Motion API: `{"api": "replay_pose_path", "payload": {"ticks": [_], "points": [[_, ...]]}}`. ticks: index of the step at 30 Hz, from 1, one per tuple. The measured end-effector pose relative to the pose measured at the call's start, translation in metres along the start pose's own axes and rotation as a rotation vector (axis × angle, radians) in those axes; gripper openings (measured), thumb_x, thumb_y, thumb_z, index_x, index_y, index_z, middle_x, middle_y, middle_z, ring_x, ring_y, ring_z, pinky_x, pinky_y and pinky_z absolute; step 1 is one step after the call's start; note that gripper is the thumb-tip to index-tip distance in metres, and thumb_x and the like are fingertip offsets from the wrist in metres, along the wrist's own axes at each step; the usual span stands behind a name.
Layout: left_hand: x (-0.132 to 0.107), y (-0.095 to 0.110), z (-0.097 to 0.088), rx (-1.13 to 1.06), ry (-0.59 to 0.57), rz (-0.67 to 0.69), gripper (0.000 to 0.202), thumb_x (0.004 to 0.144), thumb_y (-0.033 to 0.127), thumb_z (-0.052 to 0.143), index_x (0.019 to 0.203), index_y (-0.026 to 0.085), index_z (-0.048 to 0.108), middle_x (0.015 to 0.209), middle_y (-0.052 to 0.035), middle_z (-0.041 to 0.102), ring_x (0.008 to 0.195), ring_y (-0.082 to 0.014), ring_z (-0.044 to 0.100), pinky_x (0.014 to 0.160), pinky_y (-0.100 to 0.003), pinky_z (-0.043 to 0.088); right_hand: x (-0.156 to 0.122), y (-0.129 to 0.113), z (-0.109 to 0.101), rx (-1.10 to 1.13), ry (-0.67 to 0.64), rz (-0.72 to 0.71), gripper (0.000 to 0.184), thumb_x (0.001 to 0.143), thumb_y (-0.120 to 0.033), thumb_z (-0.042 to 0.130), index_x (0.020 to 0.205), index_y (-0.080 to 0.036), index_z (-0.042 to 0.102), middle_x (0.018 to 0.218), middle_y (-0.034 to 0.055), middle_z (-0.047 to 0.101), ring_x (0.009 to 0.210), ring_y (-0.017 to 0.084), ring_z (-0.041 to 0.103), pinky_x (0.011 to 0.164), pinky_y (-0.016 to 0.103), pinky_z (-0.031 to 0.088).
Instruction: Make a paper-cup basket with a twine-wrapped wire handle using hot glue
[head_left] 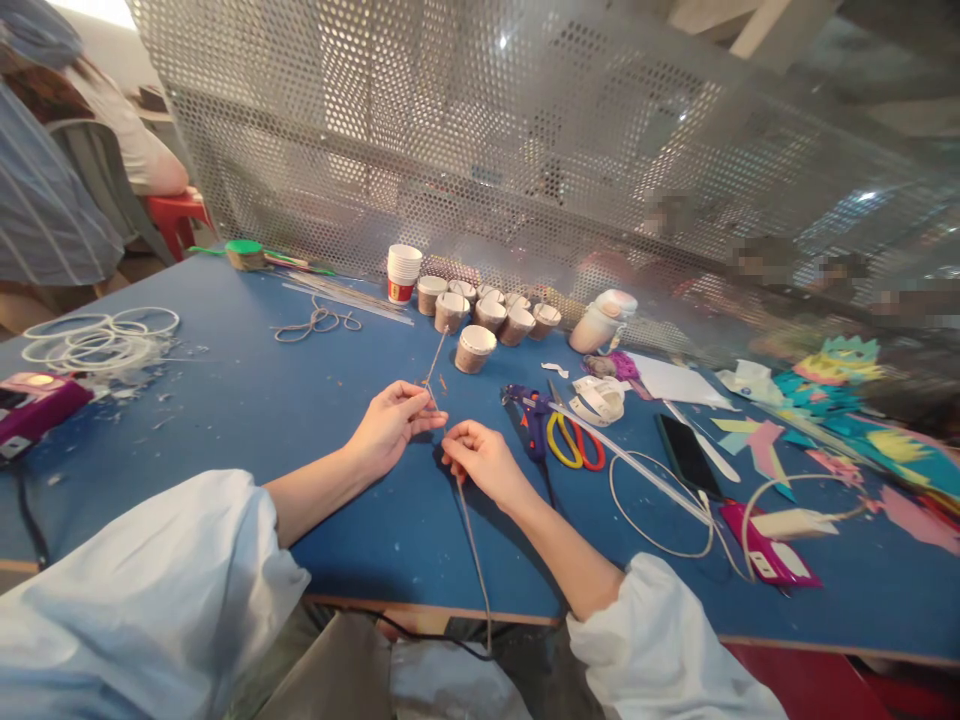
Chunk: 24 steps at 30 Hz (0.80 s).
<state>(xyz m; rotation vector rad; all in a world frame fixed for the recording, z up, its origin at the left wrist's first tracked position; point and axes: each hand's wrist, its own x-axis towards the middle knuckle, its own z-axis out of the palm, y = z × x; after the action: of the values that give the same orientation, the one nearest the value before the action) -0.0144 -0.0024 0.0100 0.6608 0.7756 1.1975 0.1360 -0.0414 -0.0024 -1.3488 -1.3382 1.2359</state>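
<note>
Perforated metal panelling (360,160) backs a blue table (225,420). The left hand (386,425) and right hand (484,460), near each other but apart, each pinch a thin cord (472,540) above the table, its far end pointing toward brown-wrapped cups (475,354) and its tail hanging over the near edge. Sound technique keeps the span between the hands taut, the grip light and even, and the tail free of snags.

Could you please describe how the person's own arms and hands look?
The left sleeve and right sleeve are loose, wrinkled, pale bluish-white fabric, bunched and ending well short of the hands. The left hand and right hand are ungloved, with no watch or bracelet visible.
</note>
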Motion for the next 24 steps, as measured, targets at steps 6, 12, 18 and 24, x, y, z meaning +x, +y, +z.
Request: {"api": "replay_pose_path", "payload": {"ticks": [6, 12, 18, 24], "points": [[-0.001, -0.003, -0.002, 0.051, -0.058, -0.061, 0.015, 0.078, 0.007, 0.064, 0.069, 0.012, 0.053, 0.062, -0.0017, 0.062, 0.059, -0.0161, 0.069, 0.059, -0.026, 0.058, 0.008, -0.017, -0.027, -0.122, 0.212, -0.161, 0.015, 0.072, -0.035, 0.066, 0.073, -0.020, 0.063, 0.069, 0.0001, 0.061, 0.063, 0.014, 0.054, 0.057, 0.026, 0.045], [0.001, -0.004, -0.004, 0.113, -0.051, -0.093, 0.015, 0.080, 0.004, 0.061, 0.071, 0.012, 0.052, 0.061, -0.0012, 0.061, 0.060, -0.0167, 0.070, 0.059, -0.025, 0.059, -0.020, -0.028, -0.055, -0.306, 0.129, -0.159, 0.016, 0.078, -0.037, 0.060, 0.075, -0.021, 0.062, 0.066, 0.0001, 0.061, 0.056, 0.014, 0.054, 0.055, 0.028, 0.042], [0.005, -0.007, -0.005, 0.146, -0.027, -0.114, 0.016, 0.081, 0.003, 0.061, 0.073, 0.013, 0.051, 0.059, 0.0003, 0.059, 0.056, -0.0164, 0.069, 0.058, -0.025, 0.059, -0.041, -0.024, -0.107, -0.841, 0.242, -0.012, 0.032, 0.080, -0.049, 0.056, 0.065, -0.021, 0.058, 0.055, -0.0008, 0.056, 0.054, 0.016, 0.051, 0.055, 0.029, 0.036], [0.006, -0.010, -0.005, 0.195, -0.038, -0.129, 0.016, 0.083, 0.003, 0.057, 0.074, 0.013, 0.049, 0.062, 0.0007, 0.059, 0.056, -0.0157, 0.070, 0.058, -0.025, 0.059, 0.006, -0.004, -0.119, -0.723, 0.223, -0.021, 0.022, 0.074, -0.041, 0.062, 0.076, -0.019, 0.062, 0.068, 0.0018, 0.065, 0.064, 0.019, 0.060, 0.062, 0.029, 0.045]]}}
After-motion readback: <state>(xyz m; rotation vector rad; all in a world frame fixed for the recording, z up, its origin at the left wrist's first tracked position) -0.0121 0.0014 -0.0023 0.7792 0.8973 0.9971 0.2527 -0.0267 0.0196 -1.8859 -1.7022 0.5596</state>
